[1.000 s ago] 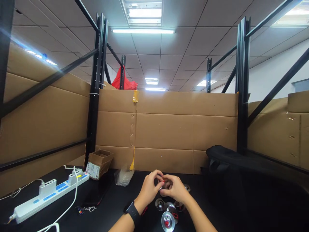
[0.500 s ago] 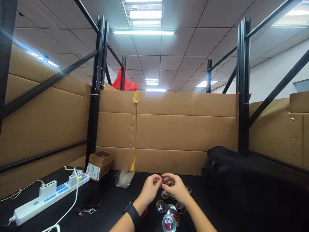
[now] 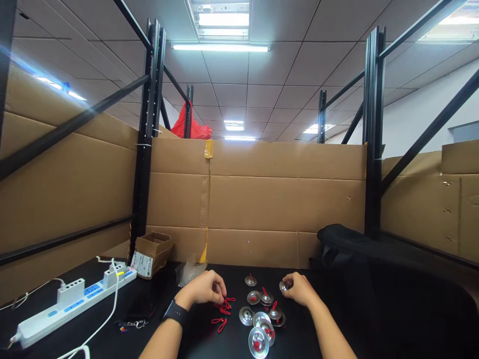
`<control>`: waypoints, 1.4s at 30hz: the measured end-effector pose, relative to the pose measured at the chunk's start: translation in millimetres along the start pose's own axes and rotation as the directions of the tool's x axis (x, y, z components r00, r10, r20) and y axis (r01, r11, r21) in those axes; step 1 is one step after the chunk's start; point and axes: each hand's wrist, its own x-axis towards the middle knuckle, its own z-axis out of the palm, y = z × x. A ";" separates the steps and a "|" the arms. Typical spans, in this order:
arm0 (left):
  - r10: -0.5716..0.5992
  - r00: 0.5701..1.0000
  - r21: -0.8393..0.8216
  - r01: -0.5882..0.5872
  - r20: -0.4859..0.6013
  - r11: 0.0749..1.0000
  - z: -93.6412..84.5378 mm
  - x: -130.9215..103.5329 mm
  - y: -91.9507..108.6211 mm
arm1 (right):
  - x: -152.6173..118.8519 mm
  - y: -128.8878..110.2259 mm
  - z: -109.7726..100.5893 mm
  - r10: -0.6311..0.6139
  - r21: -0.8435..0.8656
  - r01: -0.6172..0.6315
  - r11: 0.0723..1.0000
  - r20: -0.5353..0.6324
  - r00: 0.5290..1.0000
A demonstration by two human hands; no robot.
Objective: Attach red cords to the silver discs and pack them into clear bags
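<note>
Lying toward the worktop's (image 3: 209, 346) near edge: discs (image 3: 258, 343), overlapping in a shiny metal cluster, probably handling light, stiff and slick; the rim is offering the surest hold. Resting left of them: red loops (image 3: 222, 325), likely soft and limp, calling for a fingertip pinch. Left hand (image 3: 205, 287): curling its fingers down at the farther loops; the view is not showing whether it is gripping one. Right hand (image 3: 299, 289): pinching a held disc (image 3: 283, 286) between thumb and fingers, right of the cluster. Sitting toward the worktop's far edge: a lone disc (image 3: 250, 280), red topping it. Differing from the earlier frame: the hands are standing well apart instead of meeting at the fingertips, and more loops are showing.
</note>
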 end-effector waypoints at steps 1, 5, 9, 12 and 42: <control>0.013 1.000 -0.009 -0.013 0.004 1.000 1.7 -0.1 2.8 | 0.1 3.4 0.9 0.014 -0.012 -0.013 1.000 0.023 1.000; 0.170 0.980 0.061 -0.164 -0.103 0.985 21.4 0.6 33.8 | 1.7 8.5 6.0 0.015 -0.035 -0.013 0.999 0.046 0.999; 0.368 0.928 0.058 -0.370 0.054 0.927 59.0 3.2 69.1 | 4.5 10.1 10.3 -0.002 -0.079 0.006 0.997 0.051 0.999; 0.489 0.860 0.022 -0.497 0.149 0.868 85.7 6.8 81.4 | 3.7 8.4 10.0 0.013 -0.113 -0.009 0.994 0.032 0.999; 0.163 0.639 -0.267 -0.520 -0.752 0.811 64.2 28.3 71.4 | -52.8 -126.6 24.7 -0.428 0.939 -0.341 0.050 0.328 0.842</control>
